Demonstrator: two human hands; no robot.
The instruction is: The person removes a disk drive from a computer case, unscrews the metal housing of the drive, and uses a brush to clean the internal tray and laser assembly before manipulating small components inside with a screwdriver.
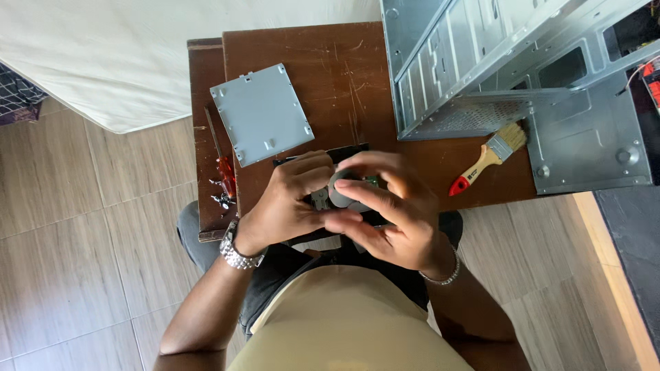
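Where scratched, brown table (344,75); tiled floor (82,227)

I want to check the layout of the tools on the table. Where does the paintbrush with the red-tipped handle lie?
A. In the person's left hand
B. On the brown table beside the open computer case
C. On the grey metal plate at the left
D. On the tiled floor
B. The paintbrush lies on the brown table, its bristles next to the metal computer case, away from both hands and the grey plate.
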